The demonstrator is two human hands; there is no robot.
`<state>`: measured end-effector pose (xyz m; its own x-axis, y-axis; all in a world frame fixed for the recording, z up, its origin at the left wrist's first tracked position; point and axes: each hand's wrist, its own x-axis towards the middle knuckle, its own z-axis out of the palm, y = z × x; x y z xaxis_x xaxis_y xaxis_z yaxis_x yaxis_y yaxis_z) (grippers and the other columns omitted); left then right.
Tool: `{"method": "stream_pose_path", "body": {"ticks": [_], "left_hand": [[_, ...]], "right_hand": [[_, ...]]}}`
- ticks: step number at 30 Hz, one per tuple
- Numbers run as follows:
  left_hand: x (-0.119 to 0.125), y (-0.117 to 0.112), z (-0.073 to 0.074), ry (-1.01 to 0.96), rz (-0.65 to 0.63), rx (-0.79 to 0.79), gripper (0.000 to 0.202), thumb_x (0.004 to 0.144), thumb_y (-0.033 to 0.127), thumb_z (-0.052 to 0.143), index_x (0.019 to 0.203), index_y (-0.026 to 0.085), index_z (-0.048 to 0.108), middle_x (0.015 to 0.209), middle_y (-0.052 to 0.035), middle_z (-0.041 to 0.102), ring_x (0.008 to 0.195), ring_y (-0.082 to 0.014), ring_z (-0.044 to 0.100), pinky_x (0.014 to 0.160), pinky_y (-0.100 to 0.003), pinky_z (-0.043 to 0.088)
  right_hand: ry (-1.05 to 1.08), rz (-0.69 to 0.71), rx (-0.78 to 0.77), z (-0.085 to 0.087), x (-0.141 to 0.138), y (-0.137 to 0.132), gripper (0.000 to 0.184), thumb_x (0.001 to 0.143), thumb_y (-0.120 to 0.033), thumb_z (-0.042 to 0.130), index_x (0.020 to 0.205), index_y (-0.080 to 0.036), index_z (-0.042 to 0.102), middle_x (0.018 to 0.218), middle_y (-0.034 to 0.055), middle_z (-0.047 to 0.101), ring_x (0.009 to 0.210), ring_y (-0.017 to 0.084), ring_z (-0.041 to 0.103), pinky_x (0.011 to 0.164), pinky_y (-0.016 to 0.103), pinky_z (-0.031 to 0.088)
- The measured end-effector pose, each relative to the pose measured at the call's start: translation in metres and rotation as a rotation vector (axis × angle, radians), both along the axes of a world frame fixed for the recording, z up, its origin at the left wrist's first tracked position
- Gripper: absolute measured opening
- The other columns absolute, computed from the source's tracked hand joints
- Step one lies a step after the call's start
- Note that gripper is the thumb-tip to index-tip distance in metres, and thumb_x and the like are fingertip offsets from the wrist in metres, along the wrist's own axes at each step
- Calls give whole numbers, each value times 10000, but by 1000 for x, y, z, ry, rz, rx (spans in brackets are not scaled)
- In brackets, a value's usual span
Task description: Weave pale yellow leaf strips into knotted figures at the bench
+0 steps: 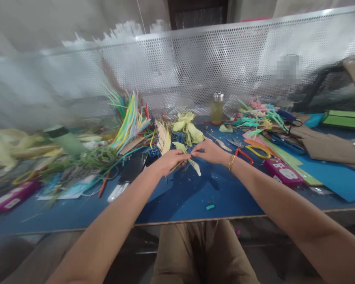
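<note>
Khaki trousers (177, 252) show nearest, below the edge of a blue desk (177, 207). Just inside that edge lies a small turquoise scrap (210, 207). Beyond it, above the desk, the person's two hands meet at a pale green leaf-like piece (195, 167). The left hand (172, 161) has its grip closed around the piece; the right hand (207, 151), with a gold bracelet (231, 162) at the wrist, has its grip pinched on it, fingertips close to the left's. One pale end hangs down past the fingers.

To the left, a black flat object (133, 169) lies near an orange stick (103, 186). To the right, a magenta box (283, 172) lies near scissors with a yellow handle (258, 151) and a red one.

Just past the hands are a cream husk-like bunch (163, 139) and a yellow-green leafy bunch (187, 128). Farther back, multicoloured strips (131, 120) fan upward at left, and a silver-capped bottle (217, 110) stands upright before a perforated metal screen (195, 67).
</note>
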<state>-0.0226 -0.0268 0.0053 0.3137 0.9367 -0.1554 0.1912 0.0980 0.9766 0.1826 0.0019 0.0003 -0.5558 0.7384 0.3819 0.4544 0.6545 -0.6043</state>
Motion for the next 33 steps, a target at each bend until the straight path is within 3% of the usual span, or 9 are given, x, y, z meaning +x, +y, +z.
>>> {"method": "stream_pose_path", "body": {"ticks": [3,7,9,12,14,18,21,27,33], "left_hand": [[-1,9,10,146,-130,84,279,616,390,812,636,149,672,540,3,554,488,-99,432,488,-253,283],[2,16,21,321,-222,226,246,595,402,817,620,181,711,556,3,601,539,-139,493,542,-265,337],[-1,14,26,377,-97,383,241,612,421,805,648,196,726,620,-12,642,610,-172,552,590,-273,372],[-11,3,34,316,372,825,205,706,418,746,804,238,740,878,-43,699,845,-213,607,726,-274,420],[-18,-4,37,246,500,963,233,856,400,583,766,228,712,848,-53,685,833,-201,600,759,-278,420],[-16,-8,32,242,257,852,301,872,383,549,682,218,713,714,-49,663,726,-202,592,724,-284,426],[-4,-1,20,199,246,792,176,811,344,623,811,227,755,921,-69,720,939,-247,611,798,-293,434],[7,5,9,43,239,715,212,772,366,677,907,205,707,1048,-71,683,1077,-251,565,897,-322,422],[17,1,2,-285,44,210,287,696,405,780,829,162,704,822,-41,714,874,-199,619,850,-319,438]], "right_hand": [[182,-12,-250,-5,-5,0,363,847,-505,563,838,-188,740,809,24,710,751,158,595,718,296,431],[277,-46,-323,-9,-16,-1,392,738,-544,670,643,-163,665,590,-26,555,580,102,449,561,254,338],[421,-105,-332,-10,-19,0,370,712,-518,703,614,-169,628,583,-32,526,581,95,433,556,247,336],[713,-168,-452,-9,-16,6,343,704,-499,729,686,-183,598,636,-28,557,611,94,481,595,243,386],[872,-171,-599,-7,-12,9,349,685,-479,765,742,-192,574,673,-25,577,623,94,515,620,247,422],[1012,-86,-772,-3,-7,8,370,655,-404,824,795,-203,546,693,-39,574,620,90,533,657,263,467],[1006,-10,-792,0,-8,4,356,666,-382,824,828,-202,563,716,-38,590,626,87,533,679,268,467],[857,6,-769,-2,-14,-4,341,658,-395,822,822,-194,602,714,-33,597,635,94,519,649,263,420],[877,-32,-656,-10,-17,1,311,667,-396,814,799,-195,617,696,-46,568,606,76,457,579,235,364]]}}
